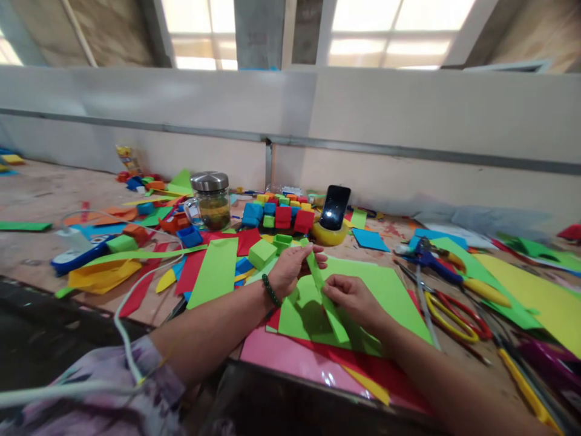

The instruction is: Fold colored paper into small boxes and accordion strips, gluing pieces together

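Observation:
A narrow light-green paper strip point(333, 318) slants down between my two hands, above a stack of green sheets point(390, 297). My left hand point(290, 269), with a dark beaded bracelet at its wrist, pinches the strip's upper end. Around the middle of the strip, the fingers of my right hand point(351, 297) are closed. Under the green sheets, red paper point(363, 357) and a pink sheet point(295, 360) show at the table edge. Just left of my left hand sit a closed green paper cube point(262, 254) and an open green box point(282, 242).
Behind stand a lidded glass mug point(214, 209), several coloured cubes point(282, 216) and a phone point(336, 206) resting on a yellow tape roll point(330, 234). Scissors point(458, 315) and pliers point(454, 272) lie at right. A white cable point(122, 327) crosses at left, near paper scraps.

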### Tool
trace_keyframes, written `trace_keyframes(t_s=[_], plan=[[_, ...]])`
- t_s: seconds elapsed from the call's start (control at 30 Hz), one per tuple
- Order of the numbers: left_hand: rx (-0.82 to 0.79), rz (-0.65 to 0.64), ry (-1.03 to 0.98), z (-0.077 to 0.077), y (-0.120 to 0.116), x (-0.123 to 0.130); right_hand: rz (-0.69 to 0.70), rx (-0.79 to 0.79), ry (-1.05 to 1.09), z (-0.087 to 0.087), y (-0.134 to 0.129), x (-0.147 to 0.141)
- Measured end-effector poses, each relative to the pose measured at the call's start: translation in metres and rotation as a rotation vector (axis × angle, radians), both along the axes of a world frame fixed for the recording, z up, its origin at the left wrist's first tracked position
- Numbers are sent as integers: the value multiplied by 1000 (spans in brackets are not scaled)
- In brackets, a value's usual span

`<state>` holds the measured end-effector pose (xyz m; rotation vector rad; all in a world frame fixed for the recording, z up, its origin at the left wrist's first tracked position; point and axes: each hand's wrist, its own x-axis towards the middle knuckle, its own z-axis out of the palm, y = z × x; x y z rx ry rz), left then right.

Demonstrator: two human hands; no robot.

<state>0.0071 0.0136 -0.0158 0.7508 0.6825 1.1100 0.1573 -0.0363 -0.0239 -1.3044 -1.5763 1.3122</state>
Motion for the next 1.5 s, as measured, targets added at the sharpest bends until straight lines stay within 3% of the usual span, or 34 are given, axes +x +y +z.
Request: trace_keyframes(t_s=[0.13,0.23,0.5,0.6,0.7,0.77,0.93,1.0,1.07,1.1,1.17,1.23,1.27,1.37,1.5], plan=[[64,-72,27,-6,-7,8,14,-105,90,2,3,-4],[60,-82,47,-7,-11,14,26,-83,111,4,3,-8],[-3,249,-80,18,13,-19,135,-176,142,14,-13,-1],[50,200,-147,23,17,-27,167,-162,171,13,-15,1],[49,104,-158,21,12,-21,154,-149,180,10,-14,-1],[38,110,-126,18,12,-18,161,-151,179,8,-13,-2],[34,309,-181,34,32,-43,224,-91,146,11,-23,-2],[114,395,-260,43,37,-55,218,-67,161,13,-26,0],[185,284,-299,45,32,-55,133,-6,244,14,-25,-1],[196,147,-263,42,25,-50,85,24,284,14,-23,-2],[207,-132,-94,30,7,-30,31,43,310,14,-18,-5],[290,-303,91,17,-11,-8,21,16,270,13,-16,-8],[298,-322,155,13,-18,0,18,5,245,12,-16,-9],[230,-209,158,13,-20,4,28,30,171,10,-19,-10],[109,54,-117,36,3,-21,127,64,91,10,-24,-8]])
